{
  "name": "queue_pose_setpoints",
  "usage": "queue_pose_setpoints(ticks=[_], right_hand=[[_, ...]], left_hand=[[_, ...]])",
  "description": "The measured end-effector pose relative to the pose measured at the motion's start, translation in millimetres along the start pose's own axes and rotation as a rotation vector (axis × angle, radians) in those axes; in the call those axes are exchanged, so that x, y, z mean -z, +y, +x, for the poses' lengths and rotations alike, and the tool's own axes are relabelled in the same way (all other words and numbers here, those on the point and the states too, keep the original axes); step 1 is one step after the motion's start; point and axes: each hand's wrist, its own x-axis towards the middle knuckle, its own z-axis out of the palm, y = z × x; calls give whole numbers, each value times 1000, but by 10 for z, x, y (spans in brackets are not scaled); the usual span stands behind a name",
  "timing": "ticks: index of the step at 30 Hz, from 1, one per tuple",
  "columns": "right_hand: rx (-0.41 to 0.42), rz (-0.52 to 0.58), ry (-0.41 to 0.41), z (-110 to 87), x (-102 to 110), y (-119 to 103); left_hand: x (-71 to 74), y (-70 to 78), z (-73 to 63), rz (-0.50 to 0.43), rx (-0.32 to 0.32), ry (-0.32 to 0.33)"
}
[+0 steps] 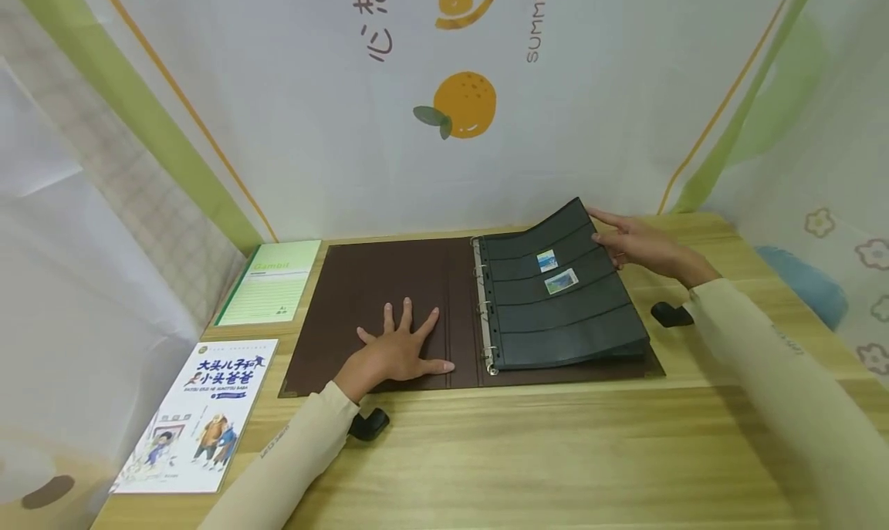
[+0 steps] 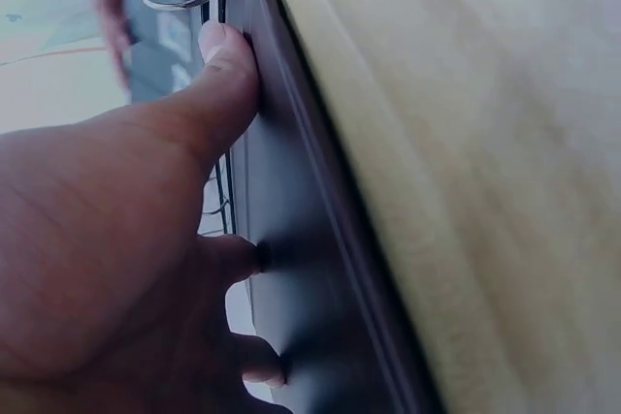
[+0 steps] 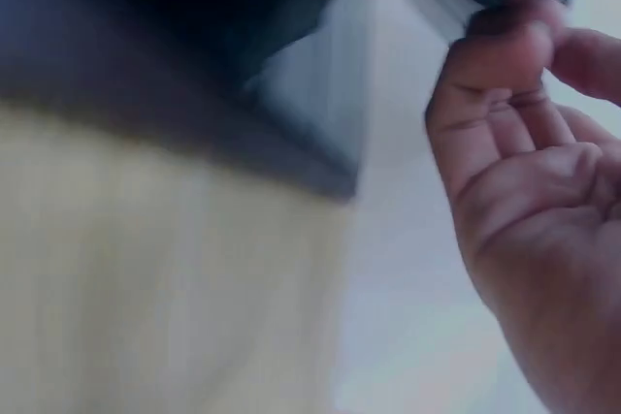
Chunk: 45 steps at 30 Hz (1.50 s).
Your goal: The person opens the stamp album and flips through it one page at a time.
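You're pressing your left hand (image 1: pixel 396 352) flat, fingers spread, on the open binder's (image 1: pixel 368 283) brown inside cover — probably keeping it from sliding — while your right hand (image 1: pixel 642 244) is pinching the far edge of the top black stamp page (image 1: pixel 556 298), lifting it off the stack.

Cream long sleeves (image 1: pixel 292 453), black wrist-mounted cameras (image 1: pixel 368 424).

Left hand (image 1: pixel 397 351) flat, fingers spread; right hand (image 1: pixel 642 246) reaching, fingers extended.
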Motion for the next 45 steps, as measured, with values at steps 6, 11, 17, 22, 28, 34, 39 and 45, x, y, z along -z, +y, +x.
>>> queue_pose_setpoints(ticks=[6,11,17,22,28,34,39,45], right_hand=[[41,209,103,112,-50,-497],[135,260,100,301,-278,-976],[170,262,106,528,-624,-1398],[168,210,103,688,-851,-1591],[175,177,105,820,-1057,-1732],[196,135,119,837,-1117,-1765],[188,22,142,726,-934,-1547],[140,-417,207,534,-555,-860]], left_hand=[[22,36,-2,20,-1,12],[21,44,-8,25,13,19],[162,111,-16,-54,10,53],[580,265,-67,-299,-137,228],[1184,547,-264,-660,-251,378],[1410,668,-245,-672,-245,424],[1273,459,-214,-651,-181,489],[1052,17,-234,-762,-146,429]])
